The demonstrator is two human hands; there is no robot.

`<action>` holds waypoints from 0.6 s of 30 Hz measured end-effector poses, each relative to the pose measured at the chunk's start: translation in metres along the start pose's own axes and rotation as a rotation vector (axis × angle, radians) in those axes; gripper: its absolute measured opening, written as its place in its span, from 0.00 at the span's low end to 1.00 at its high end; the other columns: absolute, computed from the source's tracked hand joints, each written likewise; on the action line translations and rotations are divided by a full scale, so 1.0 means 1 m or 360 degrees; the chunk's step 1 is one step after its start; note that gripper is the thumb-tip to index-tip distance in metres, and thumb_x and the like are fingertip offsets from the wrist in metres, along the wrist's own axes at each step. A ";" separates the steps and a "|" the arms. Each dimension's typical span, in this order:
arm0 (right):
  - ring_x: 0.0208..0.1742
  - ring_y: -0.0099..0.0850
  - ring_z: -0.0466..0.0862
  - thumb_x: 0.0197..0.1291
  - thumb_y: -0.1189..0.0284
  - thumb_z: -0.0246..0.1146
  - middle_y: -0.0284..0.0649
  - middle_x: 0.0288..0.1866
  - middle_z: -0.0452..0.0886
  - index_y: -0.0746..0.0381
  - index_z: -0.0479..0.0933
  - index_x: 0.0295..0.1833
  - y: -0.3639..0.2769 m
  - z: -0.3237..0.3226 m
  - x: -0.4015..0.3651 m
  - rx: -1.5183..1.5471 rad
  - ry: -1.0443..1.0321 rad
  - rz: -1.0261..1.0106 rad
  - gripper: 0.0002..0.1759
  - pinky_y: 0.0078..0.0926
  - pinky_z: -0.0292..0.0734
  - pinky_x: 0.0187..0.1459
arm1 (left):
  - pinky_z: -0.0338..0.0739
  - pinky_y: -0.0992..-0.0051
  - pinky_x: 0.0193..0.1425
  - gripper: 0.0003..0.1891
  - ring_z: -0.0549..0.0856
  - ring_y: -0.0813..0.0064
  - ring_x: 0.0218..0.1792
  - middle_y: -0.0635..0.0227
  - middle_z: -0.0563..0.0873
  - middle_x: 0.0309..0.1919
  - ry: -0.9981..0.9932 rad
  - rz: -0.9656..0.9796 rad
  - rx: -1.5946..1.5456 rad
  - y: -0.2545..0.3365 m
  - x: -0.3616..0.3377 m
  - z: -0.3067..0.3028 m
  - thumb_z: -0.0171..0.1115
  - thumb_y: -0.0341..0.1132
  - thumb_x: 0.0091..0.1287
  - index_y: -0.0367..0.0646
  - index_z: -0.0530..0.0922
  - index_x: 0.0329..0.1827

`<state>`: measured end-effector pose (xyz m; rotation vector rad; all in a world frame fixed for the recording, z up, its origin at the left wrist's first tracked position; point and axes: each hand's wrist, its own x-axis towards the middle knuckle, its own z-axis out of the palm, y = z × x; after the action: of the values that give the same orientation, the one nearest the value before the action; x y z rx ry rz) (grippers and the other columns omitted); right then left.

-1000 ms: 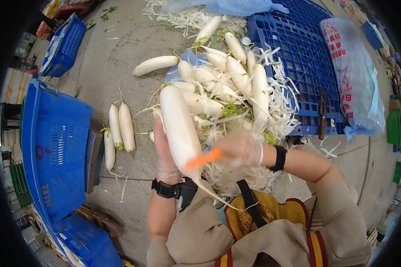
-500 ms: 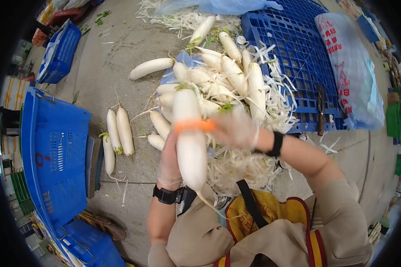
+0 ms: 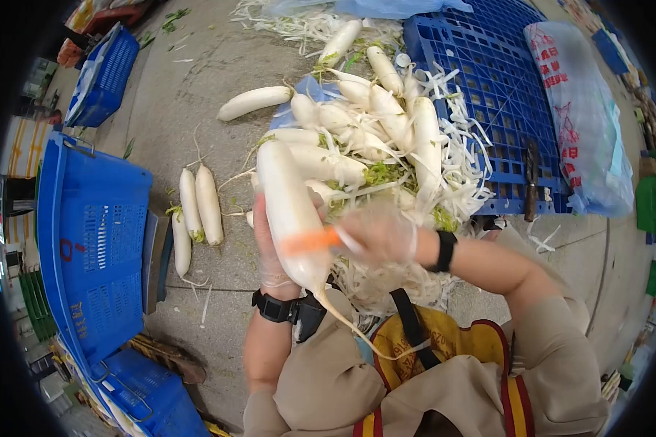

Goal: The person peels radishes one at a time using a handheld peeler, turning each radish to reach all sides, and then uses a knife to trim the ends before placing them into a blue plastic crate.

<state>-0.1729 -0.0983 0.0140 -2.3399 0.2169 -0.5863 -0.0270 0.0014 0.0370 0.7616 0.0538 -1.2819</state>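
Note:
A large white daikon point(image 3: 284, 189) with a long thin root points down toward my lap, and my left hand point(image 3: 267, 251), in a clear glove, is closed around its left side from beneath. An orange peeler point(image 3: 310, 241) lies across the lower part of that daikon. Gripping the peeler from the right is my gloved right hand point(image 3: 383, 231), smeared by motion. Just beyond both hands is a heap of daikons point(image 3: 390, 120), some with green stubs. Pale peelings point(image 3: 393, 280) cover the ground under my right forearm.
A blue crate point(image 3: 98, 218) stands at the left, beside three daikons point(image 3: 209, 207) on the concrete. To the right is a blue plastic pallet point(image 3: 481, 95) bearing a knife point(image 3: 530, 182) and a printed plastic bag point(image 3: 579, 116). Another blue crate point(image 3: 109, 80) sits at upper left.
The peeler has moved down the daikon toward its root end. The daikon's upper end has tilted left, and its green top no longer shows.

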 end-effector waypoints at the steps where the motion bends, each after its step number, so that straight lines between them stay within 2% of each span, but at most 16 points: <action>1: 0.18 0.41 0.76 0.60 0.60 0.60 0.43 0.18 0.72 0.57 0.77 0.38 0.015 0.002 0.013 -0.0122 0.0051 0.0197 0.11 0.33 0.70 0.22 | 0.79 0.77 0.48 0.28 0.81 0.76 0.44 0.63 0.81 0.45 0.0046 -0.0105 -0.0007 0.000 -0.001 0.002 0.48 0.58 0.69 0.43 0.72 0.57; 2: 0.18 0.41 0.76 0.60 0.60 0.60 0.43 0.18 0.72 0.57 0.77 0.38 0.035 0.003 0.023 -0.0129 0.0056 0.0202 0.11 0.33 0.70 0.22 | 0.79 0.77 0.48 0.28 0.81 0.76 0.44 0.63 0.81 0.45 0.0038 -0.0112 -0.0005 -0.003 0.000 0.002 0.48 0.58 0.69 0.43 0.72 0.57; 4: 0.20 0.37 0.79 0.56 0.64 0.63 0.39 0.20 0.77 0.55 0.78 0.34 0.059 0.001 0.043 0.0200 0.0445 0.0378 0.06 0.32 0.74 0.22 | 0.80 0.76 0.45 0.27 0.82 0.75 0.42 0.64 0.81 0.43 -0.0235 -0.0104 0.0024 -0.005 0.004 -0.001 0.47 0.57 0.69 0.42 0.72 0.56; 5: 0.20 0.37 0.79 0.56 0.64 0.63 0.39 0.20 0.77 0.55 0.78 0.34 0.058 0.003 0.036 0.0202 0.0446 0.0368 0.06 0.32 0.74 0.22 | 0.80 0.76 0.45 0.27 0.82 0.75 0.42 0.64 0.81 0.43 -0.0236 -0.0094 0.0027 -0.002 0.006 -0.001 0.47 0.57 0.69 0.42 0.72 0.56; 7: 0.20 0.36 0.79 0.56 0.64 0.63 0.39 0.19 0.76 0.55 0.78 0.35 0.014 -0.012 0.013 -0.0137 0.0223 0.0156 0.07 0.32 0.74 0.21 | 0.80 0.73 0.39 0.26 0.82 0.71 0.34 0.60 0.82 0.37 0.0122 -0.0056 0.0129 0.001 0.010 -0.002 0.42 0.56 0.70 0.42 0.72 0.54; 8: 0.20 0.37 0.79 0.55 0.64 0.63 0.40 0.20 0.77 0.56 0.78 0.36 0.002 -0.014 0.000 -0.0048 0.0033 -0.0107 0.08 0.32 0.74 0.22 | 0.80 0.73 0.39 0.26 0.82 0.71 0.34 0.60 0.82 0.37 0.0134 -0.0058 0.0125 0.001 0.010 -0.005 0.42 0.56 0.70 0.42 0.72 0.54; 10: 0.19 0.38 0.78 0.56 0.64 0.62 0.41 0.21 0.77 0.56 0.77 0.36 -0.007 -0.008 -0.014 -0.0046 -0.0095 -0.0157 0.08 0.33 0.74 0.22 | 0.81 0.72 0.38 0.26 0.83 0.70 0.36 0.59 0.82 0.37 0.0028 -0.0100 -0.0088 0.001 0.013 -0.008 0.42 0.55 0.70 0.41 0.72 0.53; 11: 0.19 0.38 0.77 0.57 0.64 0.62 0.42 0.22 0.77 0.57 0.76 0.37 -0.009 -0.005 -0.020 -0.0041 -0.0219 -0.0193 0.09 0.34 0.73 0.23 | 0.81 0.72 0.38 0.26 0.83 0.70 0.36 0.59 0.82 0.37 0.0029 -0.0112 -0.0089 0.002 0.011 -0.012 0.42 0.55 0.70 0.41 0.72 0.53; 12: 0.19 0.38 0.77 0.57 0.64 0.62 0.42 0.22 0.77 0.57 0.76 0.37 -0.004 -0.005 -0.016 -0.0045 -0.0217 -0.0182 0.09 0.34 0.73 0.23 | 0.81 0.71 0.39 0.26 0.83 0.69 0.37 0.58 0.82 0.38 -0.0103 -0.0214 -0.0059 0.003 0.008 -0.016 0.43 0.55 0.70 0.41 0.72 0.54; 13: 0.21 0.39 0.79 0.57 0.64 0.62 0.42 0.23 0.78 0.56 0.77 0.37 0.011 -0.007 0.002 -0.0047 -0.0035 -0.0005 0.08 0.34 0.74 0.23 | 0.81 0.70 0.40 0.26 0.84 0.68 0.38 0.58 0.82 0.39 -0.0248 -0.0304 -0.0030 0.004 0.008 -0.016 0.43 0.55 0.70 0.40 0.72 0.55; 14: 0.23 0.40 0.80 0.56 0.65 0.62 0.42 0.25 0.80 0.55 0.77 0.38 0.027 -0.010 0.019 -0.0044 0.0151 0.0174 0.07 0.33 0.75 0.24 | 0.81 0.70 0.40 0.26 0.84 0.68 0.38 0.58 0.82 0.39 -0.0259 -0.0307 -0.0026 0.002 0.006 -0.011 0.43 0.55 0.70 0.40 0.72 0.55; 16: 0.25 0.42 0.81 0.58 0.64 0.62 0.42 0.26 0.80 0.54 0.77 0.38 0.077 -0.012 0.047 -0.0136 0.0273 0.0419 0.07 0.33 0.75 0.25 | 0.82 0.70 0.42 0.27 0.84 0.68 0.38 0.58 0.83 0.40 -0.0020 -0.0231 0.0084 -0.004 0.001 0.005 0.43 0.54 0.70 0.39 0.71 0.57; 18: 0.24 0.41 0.80 0.60 0.67 0.60 0.43 0.25 0.79 0.58 0.77 0.39 0.074 -0.023 0.046 -0.0125 0.0314 0.0396 0.07 0.34 0.74 0.25 | 0.82 0.71 0.41 0.26 0.84 0.69 0.37 0.58 0.83 0.40 -0.0007 -0.0241 0.0158 -0.005 -0.004 0.014 0.41 0.53 0.71 0.39 0.72 0.56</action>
<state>-0.1430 -0.1810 -0.0045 -2.2817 0.6226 -0.6937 -0.0377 -0.0035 0.0472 0.8525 0.0448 -1.4382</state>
